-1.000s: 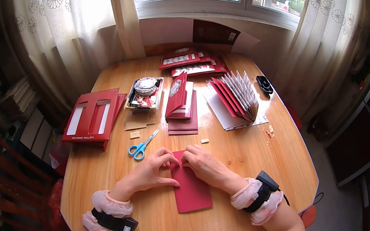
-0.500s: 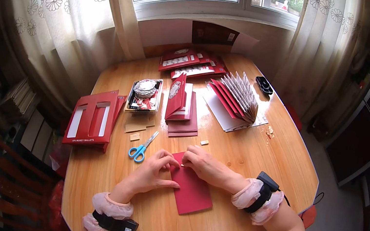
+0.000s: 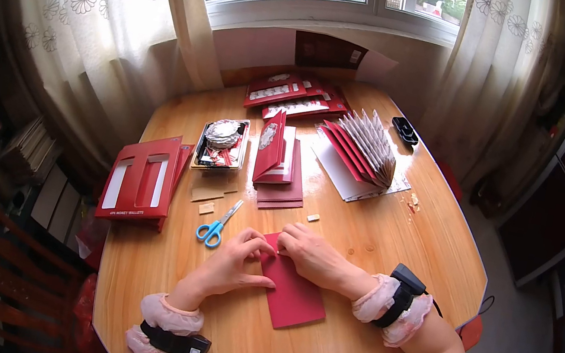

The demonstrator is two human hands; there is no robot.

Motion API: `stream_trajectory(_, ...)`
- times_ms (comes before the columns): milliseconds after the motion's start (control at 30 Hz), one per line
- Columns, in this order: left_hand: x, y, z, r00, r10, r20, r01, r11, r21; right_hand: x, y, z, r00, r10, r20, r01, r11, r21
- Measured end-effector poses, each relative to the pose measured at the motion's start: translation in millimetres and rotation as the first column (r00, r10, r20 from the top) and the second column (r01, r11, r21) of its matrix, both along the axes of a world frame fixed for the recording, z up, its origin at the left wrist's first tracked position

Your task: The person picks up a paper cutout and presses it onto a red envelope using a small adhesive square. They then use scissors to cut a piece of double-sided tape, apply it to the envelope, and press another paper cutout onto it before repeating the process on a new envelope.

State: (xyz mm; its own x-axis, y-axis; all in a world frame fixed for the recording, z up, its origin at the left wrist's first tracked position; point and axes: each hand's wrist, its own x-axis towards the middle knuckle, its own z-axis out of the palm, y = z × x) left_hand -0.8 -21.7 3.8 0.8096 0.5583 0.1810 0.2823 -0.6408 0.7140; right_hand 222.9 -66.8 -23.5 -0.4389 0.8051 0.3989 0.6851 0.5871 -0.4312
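Note:
A red folded card (image 3: 294,301), like a paper wallet, lies slightly tilted on the table below my hands. My left hand (image 3: 239,263) rests at its left edge, thumb stretched onto the card and apart from the bent fingers near its top. At the upper part of the card, my right hand (image 3: 314,255) has its fingertips pinched together, pressing down close to my left fingertips. A tiny pale bit shows between the two hands; what exactly the right fingers hold is hidden. Blue-handled scissors (image 3: 211,231) lie just left of my left hand.
A tray (image 3: 240,161) holds ornate white labels. Red wallets (image 3: 137,189) lie at left, more (image 3: 296,97) at the back. A standing wallet (image 3: 274,148), fanned folded papers (image 3: 367,146), a small pale piece (image 3: 313,217) and a black object (image 3: 404,131) are also on the table (image 3: 387,270).
My hands stay nearly in place over the red card, with only a slight shift of the right fingers. The view has moved very little.

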Motion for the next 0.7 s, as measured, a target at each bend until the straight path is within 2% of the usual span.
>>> stream_trajectory(267, -0.2, 0.9, 0.2, 1.000, -0.006, -0.002, 0.006, 1.000, 0.012, -1.9, -0.4, 1.0, 1.000, -0.014, 0.022, 0.014, 1.000, 0.003)
stream_trajectory(700, -0.6, 1.3, -1.5, 1.000, 0.001, 0.009, -0.001, 1.000, 0.002, -3.5, 0.5, 1.3, 0.989, -0.050, -0.141, 0.039, 0.996, -0.077)
